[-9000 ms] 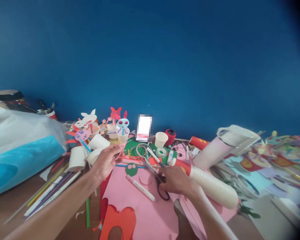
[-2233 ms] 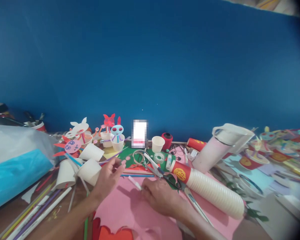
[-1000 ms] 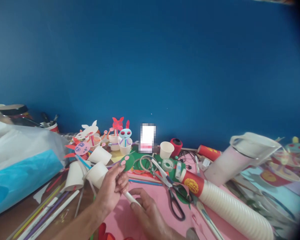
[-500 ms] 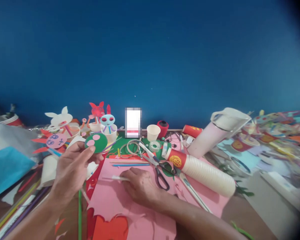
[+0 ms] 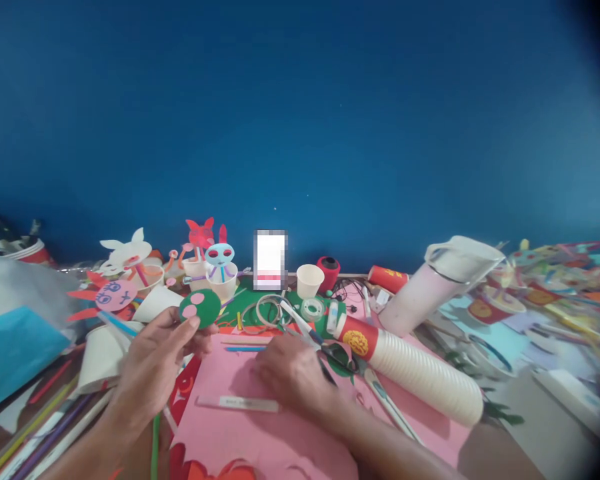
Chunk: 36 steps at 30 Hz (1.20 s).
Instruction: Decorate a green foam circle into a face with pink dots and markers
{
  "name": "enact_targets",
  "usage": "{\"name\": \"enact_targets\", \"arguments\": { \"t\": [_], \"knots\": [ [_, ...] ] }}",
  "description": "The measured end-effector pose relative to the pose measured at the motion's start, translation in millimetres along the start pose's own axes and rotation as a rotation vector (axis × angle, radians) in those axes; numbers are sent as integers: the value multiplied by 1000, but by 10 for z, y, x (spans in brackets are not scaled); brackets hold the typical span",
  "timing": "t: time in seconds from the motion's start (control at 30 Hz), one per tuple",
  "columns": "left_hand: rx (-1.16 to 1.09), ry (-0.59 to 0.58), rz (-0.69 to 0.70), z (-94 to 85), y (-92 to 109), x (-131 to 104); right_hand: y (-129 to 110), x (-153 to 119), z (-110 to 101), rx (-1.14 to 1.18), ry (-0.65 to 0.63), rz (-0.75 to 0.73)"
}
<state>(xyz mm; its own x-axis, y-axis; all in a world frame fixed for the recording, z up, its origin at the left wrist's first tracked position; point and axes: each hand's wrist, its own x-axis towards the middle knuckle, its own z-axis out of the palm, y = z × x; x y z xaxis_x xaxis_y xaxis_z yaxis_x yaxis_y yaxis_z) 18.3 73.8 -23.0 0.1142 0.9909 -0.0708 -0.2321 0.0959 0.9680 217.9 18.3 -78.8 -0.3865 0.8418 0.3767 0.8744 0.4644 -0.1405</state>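
Between the thumb and fingers of the left hand [image 5: 153,367] a green paper disc [image 5: 208,311] is pinched at its lower edge, held up and facing the camera, with two pink dots on it. The left hand is nearly closed on the disc, its other fingers curled behind. To its right, the right hand [image 5: 295,373] bends low over a pink sheet [image 5: 260,440], palm down and fingers curled under; the fingertips are hidden, so I cannot tell whether it has hold of anything.

Just below the right hand, on the near side, a white marker [image 5: 243,404] lies crosswise on the pink sheet. Beyond the right hand's knuckles lies a blue stick [image 5: 244,349], partly covered by the hand. Scissors [image 5: 309,329] lie past its far right side, their handles beside it. Farther right of that hand, a nested stack of paper cups [image 5: 425,380] rests on its side, and the pale pitcher [image 5: 420,287] leans beyond the stack.

Straight ahead of the right hand are a tape roll [image 5: 313,309] and an upright white cup [image 5: 310,283]. Beyond the left hand stand a light-blue mask figure [image 5: 220,253] and a red one [image 5: 201,235], while a pink face with red spikes [image 5: 115,295] tilts to the left. A tipped white cup [image 5: 97,360] lies just left of the left hand.
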Motion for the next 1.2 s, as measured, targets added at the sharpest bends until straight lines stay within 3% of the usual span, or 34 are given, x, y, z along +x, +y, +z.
{"name": "enact_targets", "arguments": {
  "t": [0.1,0.2,0.27,0.33,0.47,0.57,0.63,0.73,0.8,0.9,1.0,1.2],
  "knots": [
    [11,-19,-39,31,-22,-21,321,70,-205,-190,5,318],
    [30,-33,-49,49,-42,-38,524,92,-315,-320,-230,497],
    [49,-43,-49,63,-60,-51,559,89,-307,-343,-355,546],
    [61,-56,-51,87,-89,-70,544,83,-261,-338,-392,547],
    [43,-105,-106,141,-178,-118,503,83,-218,-342,-342,542],
    [1,-152,-141,141,-241,-119,466,96,-340,-345,-255,575],
    [-72,-152,-177,116,-254,-88,392,103,-472,-225,-169,584],
    [-280,-1,-194,80,-202,-22,182,93,-603,272,-42,456],
    [-431,110,-179,80,-138,3,11,73,-580,593,-95,426],
    [-547,167,-253,120,-66,-21,-205,40,-416,846,-160,409],
    [-574,140,-320,167,-62,-95,-333,19,-244,966,-229,400],
    [-692,-79,-331,196,-86,-199,-458,7,-79,1253,-393,381]
  ]
}}
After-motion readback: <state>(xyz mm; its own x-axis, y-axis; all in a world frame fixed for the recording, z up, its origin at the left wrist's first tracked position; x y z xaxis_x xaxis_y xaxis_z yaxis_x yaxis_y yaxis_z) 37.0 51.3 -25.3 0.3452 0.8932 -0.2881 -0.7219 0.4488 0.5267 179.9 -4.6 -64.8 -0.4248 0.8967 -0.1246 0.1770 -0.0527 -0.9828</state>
